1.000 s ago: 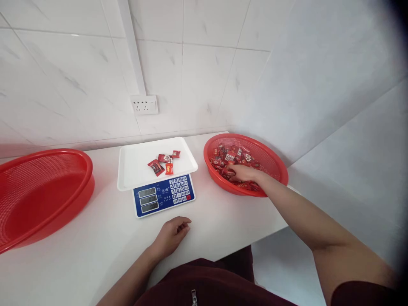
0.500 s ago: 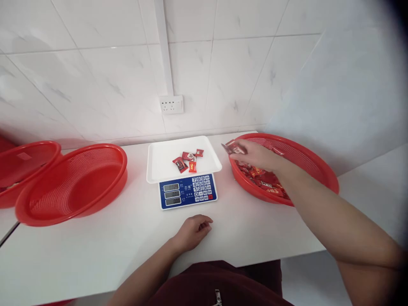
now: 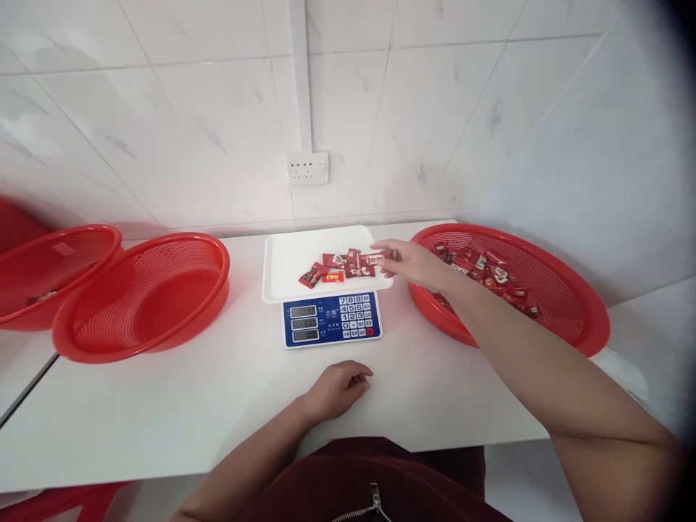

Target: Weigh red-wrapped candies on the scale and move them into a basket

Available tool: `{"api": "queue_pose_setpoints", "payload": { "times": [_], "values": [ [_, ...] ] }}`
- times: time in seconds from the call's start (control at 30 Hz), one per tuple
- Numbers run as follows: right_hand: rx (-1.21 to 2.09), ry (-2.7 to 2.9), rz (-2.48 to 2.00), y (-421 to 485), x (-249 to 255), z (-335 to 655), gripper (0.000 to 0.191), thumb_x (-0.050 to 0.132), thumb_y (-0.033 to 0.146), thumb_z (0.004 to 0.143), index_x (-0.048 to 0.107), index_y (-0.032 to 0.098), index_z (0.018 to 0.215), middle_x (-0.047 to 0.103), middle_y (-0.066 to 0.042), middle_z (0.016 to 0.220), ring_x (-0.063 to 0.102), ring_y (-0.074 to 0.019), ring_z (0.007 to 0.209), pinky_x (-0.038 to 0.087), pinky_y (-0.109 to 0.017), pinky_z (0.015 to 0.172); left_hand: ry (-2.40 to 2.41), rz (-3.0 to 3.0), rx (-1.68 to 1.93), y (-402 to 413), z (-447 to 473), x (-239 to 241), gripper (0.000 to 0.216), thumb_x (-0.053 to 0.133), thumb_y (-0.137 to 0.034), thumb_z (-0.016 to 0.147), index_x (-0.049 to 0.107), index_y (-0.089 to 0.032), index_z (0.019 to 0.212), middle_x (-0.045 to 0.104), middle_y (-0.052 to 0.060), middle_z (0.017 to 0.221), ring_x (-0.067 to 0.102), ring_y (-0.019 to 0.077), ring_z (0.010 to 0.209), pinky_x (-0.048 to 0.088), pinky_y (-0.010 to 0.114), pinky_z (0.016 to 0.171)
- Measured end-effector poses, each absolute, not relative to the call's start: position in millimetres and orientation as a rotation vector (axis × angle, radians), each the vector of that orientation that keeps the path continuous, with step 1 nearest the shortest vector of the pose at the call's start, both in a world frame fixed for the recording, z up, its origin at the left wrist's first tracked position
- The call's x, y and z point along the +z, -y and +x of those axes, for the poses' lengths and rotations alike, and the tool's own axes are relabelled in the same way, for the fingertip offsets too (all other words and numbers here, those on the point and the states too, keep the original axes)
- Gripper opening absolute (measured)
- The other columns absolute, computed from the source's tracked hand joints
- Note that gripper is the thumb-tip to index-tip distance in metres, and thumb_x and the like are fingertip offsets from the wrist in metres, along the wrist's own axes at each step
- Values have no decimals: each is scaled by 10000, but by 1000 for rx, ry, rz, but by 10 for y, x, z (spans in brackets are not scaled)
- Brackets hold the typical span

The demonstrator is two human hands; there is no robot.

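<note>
Over the right side of the scale's white tray (image 3: 283,250), my right hand (image 3: 405,262) pinches a red-wrapped candy (image 3: 373,259) at its fingertips. Several other red-wrapped candies lie on the tray, among them a bright red one with yellow print (image 3: 333,277) and a darker packet (image 3: 312,275). Below the tray is the scale's blue keypad panel (image 3: 331,319) with lit number displays. My left hand (image 3: 338,390) rests on the table in front of the scale, fingers loosely curled, thumb apart, holding nothing.
On the right stands a red perforated basket (image 3: 570,290) with many wrapped candies, partly under my right forearm. A red basket (image 3: 146,304) is on the left, with another red basket (image 3: 32,268) behind it. A wall socket (image 3: 308,169) sits above the scale.
My right hand has moved left from the basket rim to the scale tray, bringing wrapped candy. More candies lie on the tray now. My left hand stays resting on the table; the view shifted slightly.
</note>
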State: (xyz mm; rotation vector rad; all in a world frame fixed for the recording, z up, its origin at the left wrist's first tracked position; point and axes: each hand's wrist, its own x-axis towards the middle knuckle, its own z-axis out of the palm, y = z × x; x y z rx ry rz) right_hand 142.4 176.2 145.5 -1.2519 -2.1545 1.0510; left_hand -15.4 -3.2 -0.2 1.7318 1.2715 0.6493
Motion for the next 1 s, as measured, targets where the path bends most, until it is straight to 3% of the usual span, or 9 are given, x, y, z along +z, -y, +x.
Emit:
{"api": "queue_pose_setpoints", "payload": {
  "times": [0.2, 0.43, 0.53, 0.67, 1.0],
  "values": [
    [1086, 2176, -1272, -1709, 1471, 1415, 247, 617, 391, 744, 617, 186, 882, 629, -21, 671, 554, -120, 548, 470, -256, 525, -1247, 1758, 657, 39, -159, -6, 259, 476, -244, 827, 600, -203, 1051, 628, 43, 960, 578, 135, 777, 478, 247, 730],
    [1034, 2291, -1276, -1680, 1481, 1308, 255, 596, 402, 754, 621, 197, 903, 566, 15, 604, 520, -106, 523, 431, -235, 494, -1253, 1759, 649, 40, -164, 1, 252, 479, -233, 829, 600, -201, 1048, 627, 38, 951, 578, 127, 770, 482, 235, 719],
    [1106, 2197, -1197, -1685, 1481, 1234, 342, 555, 384, 794, 577, 195, 1079, 627, -28, 715, 563, -125, 567, 456, -246, 495, -1258, 1761, 637, 38, -160, 7, 252, 477, -234, 830, 600, -205, 1048, 629, 38, 959, 577, 131, 776, 483, 240, 722],
    [1198, 2086, -1145, -1678, 1486, 1184, 591, 534, 353, 821, 320, 235, 1359, 659, -78, 938, 628, -170, 711, 518, -278, 563, -1268, 1743, 646, 37, -155, -3, 259, 470, -240, 832, 600, -202, 1053, 633, 39, 960, 580, 134, 776, 484, 244, 720],
    [966, 1977, -1440, -1653, 1432, 1785, 347, 516, 287, 818, 535, 201, 1153, 674, -72, 900, 620, -156, 675, 507, -289, 602, -1248, 1735, 648, 39, -160, 10, 258, 470, -249, 832, 603, -203, 1049, 629, 41, 965, 580, 136, 779, 481, 246, 724]
  ]
}}
